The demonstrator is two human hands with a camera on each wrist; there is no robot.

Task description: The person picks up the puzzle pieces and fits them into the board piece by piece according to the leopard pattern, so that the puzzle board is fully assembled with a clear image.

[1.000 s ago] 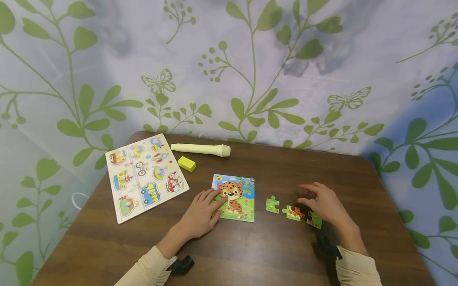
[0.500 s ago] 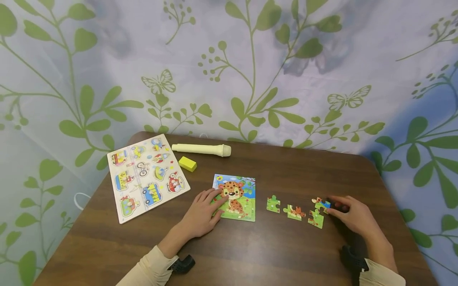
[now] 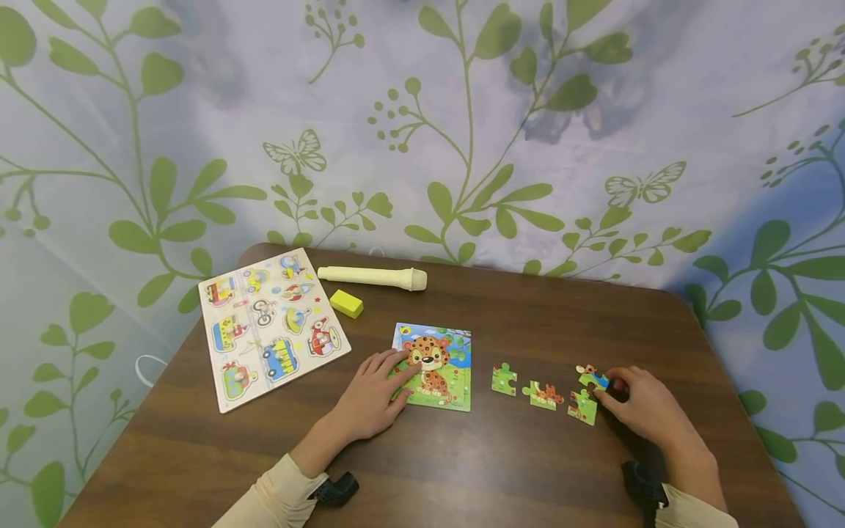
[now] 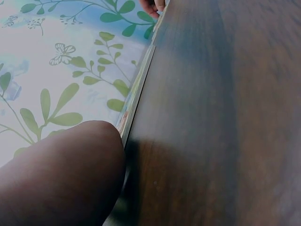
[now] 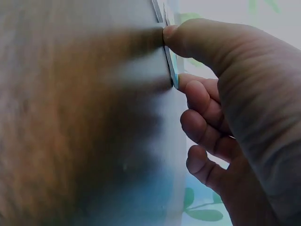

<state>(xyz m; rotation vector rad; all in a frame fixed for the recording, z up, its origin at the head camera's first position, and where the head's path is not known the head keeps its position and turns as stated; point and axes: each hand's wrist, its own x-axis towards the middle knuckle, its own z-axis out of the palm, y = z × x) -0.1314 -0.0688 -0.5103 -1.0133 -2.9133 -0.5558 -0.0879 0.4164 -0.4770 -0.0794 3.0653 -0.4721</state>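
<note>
My left hand lies over the left edge of a leopard-cub jigsaw puzzle, its fingers relaxed on the picture. On the right, the thumb and forefinger of my right hand pinch the edges of a jigsaw piece with blue on it; the piece lies low at the table, as the right wrist view of the piece shows. Its other fingers are loosely curled. Right below it is a green jigsaw piece. Farther left lie an orange-and-green piece and another green piece.
A vehicle peg puzzle board lies at the table's left. Beside it are a yellow block and a cream microphone-shaped object. Behind the brown table hangs a leaf-patterned cloth.
My right hand has moved right and down from above the pieces, and the blue-marked jigsaw piece has come into sight at its fingertips. The left hand has stayed on the leopard puzzle.
</note>
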